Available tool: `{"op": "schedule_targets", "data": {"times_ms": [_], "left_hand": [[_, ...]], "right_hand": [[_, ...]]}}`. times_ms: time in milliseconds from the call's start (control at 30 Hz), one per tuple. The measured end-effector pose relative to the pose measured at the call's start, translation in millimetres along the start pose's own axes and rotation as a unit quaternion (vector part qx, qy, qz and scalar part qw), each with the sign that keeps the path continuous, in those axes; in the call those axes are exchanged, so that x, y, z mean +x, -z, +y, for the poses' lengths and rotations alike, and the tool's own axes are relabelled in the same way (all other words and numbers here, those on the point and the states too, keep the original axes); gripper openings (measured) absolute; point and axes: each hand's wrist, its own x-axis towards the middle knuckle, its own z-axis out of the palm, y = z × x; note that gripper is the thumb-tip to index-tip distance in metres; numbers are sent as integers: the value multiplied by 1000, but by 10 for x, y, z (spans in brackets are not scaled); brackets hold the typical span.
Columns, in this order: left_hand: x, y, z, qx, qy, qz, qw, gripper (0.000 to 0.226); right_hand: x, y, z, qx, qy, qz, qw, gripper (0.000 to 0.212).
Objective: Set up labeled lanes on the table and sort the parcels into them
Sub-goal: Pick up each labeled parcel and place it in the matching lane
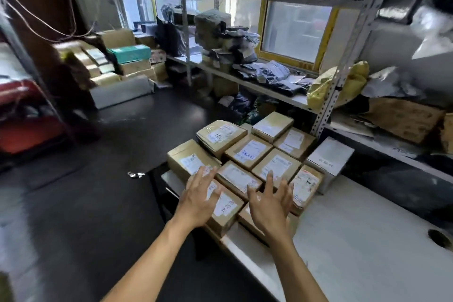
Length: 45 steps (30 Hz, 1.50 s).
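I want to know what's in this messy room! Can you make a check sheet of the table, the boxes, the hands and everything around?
Surface: white table, bare on its right part, round hole near the right edge.
Job's things: brown parcels with white labels packed together at the table's left end; one white box beside them. No lane labels seen.
Clutter: nothing seen on the table.
Hands: left hand and right hand open, fingers spread over the parcels.
Cables: thin wires hanging at upper left.
Surroundings: metal shelves full of bags and boxes; windows; dark floor.

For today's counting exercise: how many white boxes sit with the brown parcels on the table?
1. The white box stands at the right edge of the cluster of brown parcels, beside the shelf post. Others may be hidden behind the stack.
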Motion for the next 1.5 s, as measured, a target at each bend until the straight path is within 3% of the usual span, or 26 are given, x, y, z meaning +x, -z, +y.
{"op": "schedule_targets", "data": {"times_ms": [267, 500, 733, 967, 1067, 1200, 1267, 1400, 1500], "left_hand": [[400, 279, -445, 13, 40, 8, 999, 63], [1262, 395, -797, 37, 45, -7, 998, 62], [2228, 562, -870, 81, 34, -43, 995, 62], [2866, 539, -941, 58, 22, -82, 995, 61], [3101, 504, -1036, 24, 29, -100, 994, 61], [3471, 501, -1117, -16, 47, -125, 991, 64], [3640, 480, -1161, -25, 65, -147, 987, 67], [3959, 389, -1269, -74, 104, -211, 969, 70], [4169, 345, -1316, -89, 133, -240, 957, 71]], "right_hand": [[466, -571, -551, -12, 16, -39, 999, 78], [1175, -975, -867, -33, 26, -41, 998, 77], [1941, -1143, -1112, -14, -17, -36, 999, 78], [2443, -1277, -1195, 77, -84, -28, 993, 76], [2648, -1371, -1222, 217, -151, -21, 964, 66], [2968, -1529, -1254, 413, -271, -31, 869, 57], [3071, -1542, -1339, 431, -293, -28, 853, 56], [3120, -1318, -1685, 449, -340, 6, 827, 27], [3266, -1503, -1658, 452, -349, 18, 821, 59]]}}
